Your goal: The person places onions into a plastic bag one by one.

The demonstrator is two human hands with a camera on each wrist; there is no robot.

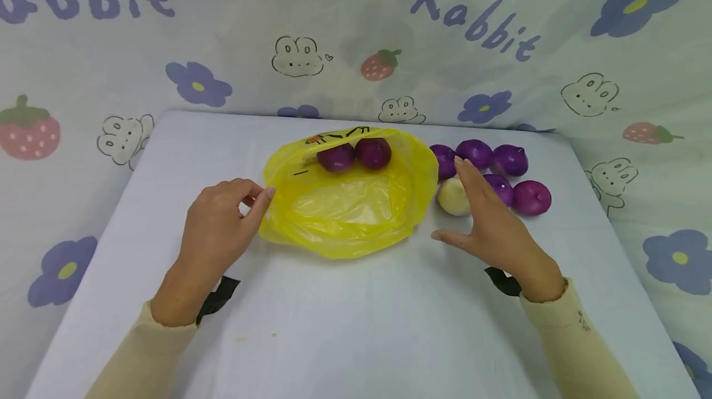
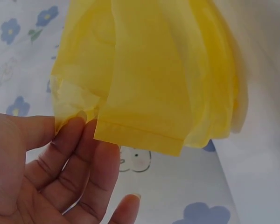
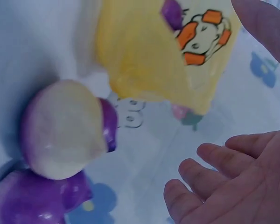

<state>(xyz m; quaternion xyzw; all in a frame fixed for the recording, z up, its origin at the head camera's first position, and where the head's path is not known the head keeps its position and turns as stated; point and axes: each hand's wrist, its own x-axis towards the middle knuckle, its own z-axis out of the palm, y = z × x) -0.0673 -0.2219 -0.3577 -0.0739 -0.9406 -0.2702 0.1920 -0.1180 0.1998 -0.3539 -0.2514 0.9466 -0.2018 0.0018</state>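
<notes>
A yellow plastic bag point(image 1: 345, 238) lies with its wide mouth toward me and a printed picture on its back side. Inside it, against the back, sit two purple onions point(image 1: 373, 154). My left hand point(image 1: 225, 217) pinches the bag's left edge between thumb and fingers; the left wrist view shows the yellow film point(image 2: 149, 93) caught at the fingertips. To the right of the bag my right hand point(image 1: 492, 226) hovers with fingers spread and nothing in them. Close by it are a pale onion point(image 1: 453, 197), purple on one side in the right wrist view, and several purple onions point(image 1: 532, 197).
The onion group sits at the back right of the white table point(image 1: 356, 337), partly hidden by my right hand. Behind the table hangs a cloth point(image 1: 345, 28) printed with rabbits, flowers and strawberries. Dark straps point(image 1: 219, 297) show at both wrists.
</notes>
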